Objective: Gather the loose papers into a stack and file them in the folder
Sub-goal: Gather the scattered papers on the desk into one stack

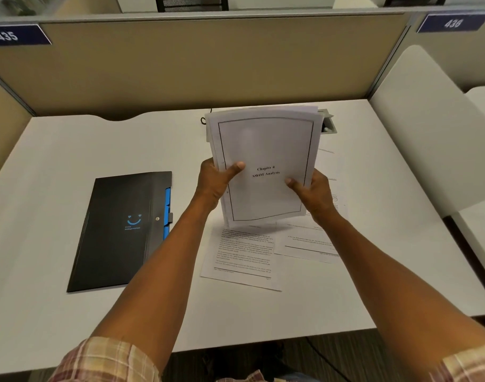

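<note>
Both hands hold a stack of white papers [263, 150] upright above the desk; its front sheet reads "Chapter 4 SWOT Analysis" inside a black border. My left hand [216, 183] grips the stack's left edge, thumb on the front. My right hand [313, 194] grips the lower right edge the same way. Under the stack, loose printed sheets lie flat: one text page [244, 255] near me and another [307, 244] to its right, with more partly hidden behind my right hand. A black folder [117, 230] with a blue smiley and blue tabs lies shut on the left.
The white desk [57, 161] is bounded by a tan partition [180, 64] at the back and a white divider [428, 128] on the right. A grey socket box [328, 122] and a black cable [203, 120] sit behind the papers.
</note>
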Action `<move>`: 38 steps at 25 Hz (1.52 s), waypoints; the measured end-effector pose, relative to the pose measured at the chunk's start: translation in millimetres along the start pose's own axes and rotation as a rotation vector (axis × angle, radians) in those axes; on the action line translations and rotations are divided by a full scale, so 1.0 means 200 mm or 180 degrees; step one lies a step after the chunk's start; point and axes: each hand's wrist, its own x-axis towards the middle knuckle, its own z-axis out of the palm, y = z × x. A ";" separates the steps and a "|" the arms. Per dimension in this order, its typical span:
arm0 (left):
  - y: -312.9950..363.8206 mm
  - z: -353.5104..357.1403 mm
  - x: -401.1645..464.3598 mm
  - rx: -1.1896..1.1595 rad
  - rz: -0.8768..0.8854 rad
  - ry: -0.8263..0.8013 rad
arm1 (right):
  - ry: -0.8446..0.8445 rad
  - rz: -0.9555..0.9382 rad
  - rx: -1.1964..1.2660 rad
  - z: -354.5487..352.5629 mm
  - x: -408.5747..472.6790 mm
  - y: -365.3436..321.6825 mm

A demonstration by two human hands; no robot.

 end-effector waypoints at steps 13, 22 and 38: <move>-0.04 0.22 0.04 0.0253 -0.0971 -0.0485 | -0.0001 0.0638 0.1036 -0.29 0.00 0.24; -0.28 0.49 0.02 0.1478 -0.1179 -0.0504 | 0.0787 0.1610 0.1257 -0.79 -0.05 0.61; -0.40 0.92 0.01 0.3810 -0.0524 -0.0205 | 0.0447 0.1764 0.0936 -0.73 0.02 0.86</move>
